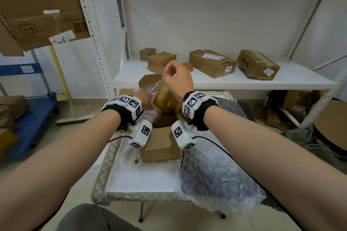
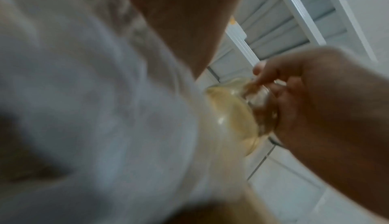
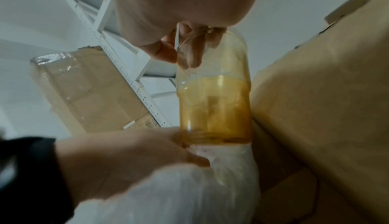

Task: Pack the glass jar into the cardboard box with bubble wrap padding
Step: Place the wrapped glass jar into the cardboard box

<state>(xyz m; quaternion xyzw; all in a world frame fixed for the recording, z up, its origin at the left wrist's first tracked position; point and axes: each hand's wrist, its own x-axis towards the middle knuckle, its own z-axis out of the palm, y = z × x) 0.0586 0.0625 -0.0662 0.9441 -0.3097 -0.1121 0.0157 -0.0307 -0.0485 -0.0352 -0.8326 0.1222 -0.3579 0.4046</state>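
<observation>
As both forearms reach out over the small table, this is how things stand, nearest first.
Table: white cloth with a woven border; a loose sheet of bubble wrap lies on its right side.
Cardboard box: open on the cloth, just left of that sheet, its near flap folded toward the person.
Left hand: low at the box mouth, fingers curled into a second piece of padding that lines the box beside the jar's base.
Glass jar: amber-tinted, upright, its base at the box opening on the padding.
Right hand: above, thumb outside and fingertips inside the rim, pinching the jar's lip.
Shelf: behind, carrying several closed cartons.
</observation>
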